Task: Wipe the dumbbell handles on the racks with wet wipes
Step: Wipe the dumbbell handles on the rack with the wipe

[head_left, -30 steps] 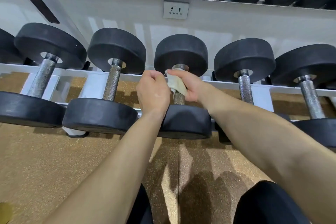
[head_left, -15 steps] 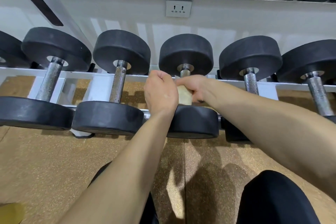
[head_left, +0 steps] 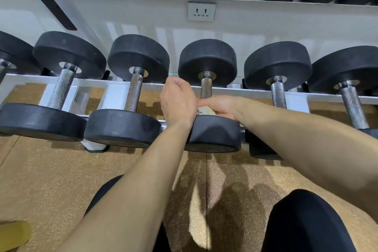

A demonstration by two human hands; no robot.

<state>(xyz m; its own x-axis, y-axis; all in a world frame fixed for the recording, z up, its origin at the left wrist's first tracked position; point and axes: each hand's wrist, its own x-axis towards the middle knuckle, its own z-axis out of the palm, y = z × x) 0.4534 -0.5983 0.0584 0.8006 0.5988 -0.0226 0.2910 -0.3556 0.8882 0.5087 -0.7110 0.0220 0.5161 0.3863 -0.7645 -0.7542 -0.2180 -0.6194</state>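
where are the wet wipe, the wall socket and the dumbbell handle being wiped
wet wipe (head_left: 207, 110): head view, on the pale fold that shows
wall socket (head_left: 201, 11): head view, middle of its white faceplate
dumbbell handle (head_left: 206, 88): head view, on the bare knurled part near its far end

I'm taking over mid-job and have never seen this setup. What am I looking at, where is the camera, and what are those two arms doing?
No machine here: the arms are a person's, each grip a bare hand, and the one camera sits on their head, looking forward and down. A row of black dumbbells lies across a white rack above a speckled floor. The right grip is wrapped round a wet wipe on the centre dumbbell's handle, close to the near weight. The left grip is a curled fist beside it; what it holds, if anything, is hidden.
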